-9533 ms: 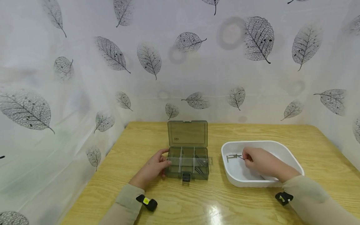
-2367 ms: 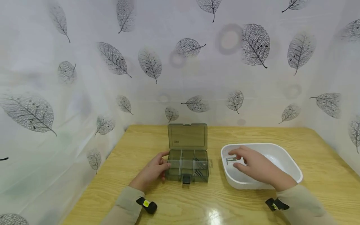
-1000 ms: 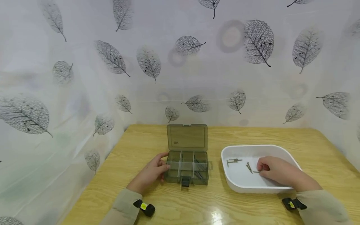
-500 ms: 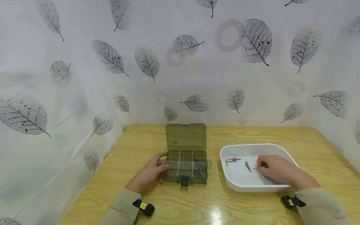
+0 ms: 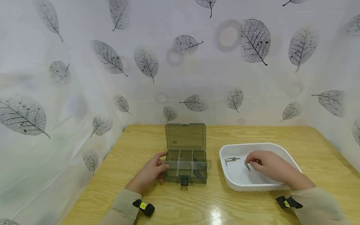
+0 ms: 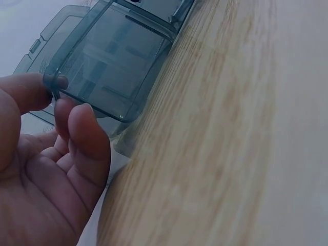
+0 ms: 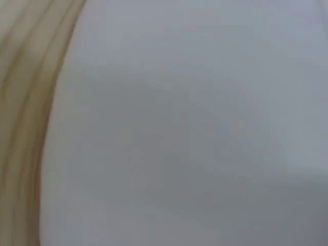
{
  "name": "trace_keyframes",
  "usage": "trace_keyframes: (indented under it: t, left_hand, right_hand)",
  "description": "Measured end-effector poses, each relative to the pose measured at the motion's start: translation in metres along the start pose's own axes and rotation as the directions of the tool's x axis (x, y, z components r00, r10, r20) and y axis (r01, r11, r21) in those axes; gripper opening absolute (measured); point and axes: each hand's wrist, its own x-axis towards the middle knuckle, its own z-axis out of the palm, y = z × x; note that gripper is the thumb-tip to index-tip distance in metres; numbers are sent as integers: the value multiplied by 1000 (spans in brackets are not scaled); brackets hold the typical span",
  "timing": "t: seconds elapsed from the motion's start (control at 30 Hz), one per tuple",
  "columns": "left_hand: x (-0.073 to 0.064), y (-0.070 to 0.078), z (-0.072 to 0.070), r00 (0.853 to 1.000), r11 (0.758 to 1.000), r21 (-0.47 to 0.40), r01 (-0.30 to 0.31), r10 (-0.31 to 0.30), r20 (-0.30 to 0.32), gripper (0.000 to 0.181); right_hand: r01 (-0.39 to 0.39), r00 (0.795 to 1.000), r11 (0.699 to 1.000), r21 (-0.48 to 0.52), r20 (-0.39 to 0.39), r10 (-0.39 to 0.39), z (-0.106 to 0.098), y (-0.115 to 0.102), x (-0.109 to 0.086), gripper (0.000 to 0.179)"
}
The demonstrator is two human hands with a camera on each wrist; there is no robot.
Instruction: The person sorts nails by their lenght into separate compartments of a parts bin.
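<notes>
A translucent grey-green compartment box (image 5: 186, 137) stands with its lid raised on the table. My left hand (image 5: 150, 172) grips its left side, thumb near the front and fingers behind; the left wrist view shows fingertips at the box corner (image 6: 107, 66). Dark, slender metal pieces (image 5: 199, 175) lie in the right-hand compartments. My right hand (image 5: 270, 164) is inside the white tray (image 5: 244, 188), thumb and index finger pinching at a brass-coloured screw (image 5: 247, 167). Several similar screws (image 5: 232, 159) lie at the tray's left end. The right wrist view shows only blurred tray wall (image 7: 169, 128).
The wooden table (image 5: 174, 203) carries the box and, to its right, the tray. A pale curtain with leaf prints (image 5: 194, 75) hangs behind and at both sides. The box's black front latch (image 5: 184, 180) hangs at its near edge.
Over the last half second my right hand has moved left within the tray to the screws near its middle. The small piece by its fingertips no longer shows. My left hand keeps its grip.
</notes>
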Motion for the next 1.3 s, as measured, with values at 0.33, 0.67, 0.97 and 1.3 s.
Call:
trace_keyframes:
  t: [0.33,0.67,0.97,1.3]
  left_hand:
    - [-3,2,-1,1000,1000,-1,5,-5,-1,67]
    - [-4,1,0,1000,1000,-16,7,-7,3,66]
    - [-3,1,2,1000,1000,-10,0,0,4,66]
    - [1,1,0,1000,1000,-6,4,-4,3,65]
  right_hand:
    - [126,992,990,68,-22,-125,15,-37,16,16]
    - [262,965,965,6,-3,-262,37,-80,42,16]
    - [255,967,967,-17,-20,-256,58,-113,61,13]
    - [274,961,956,-105,-14,-277,77,-145,88,12]
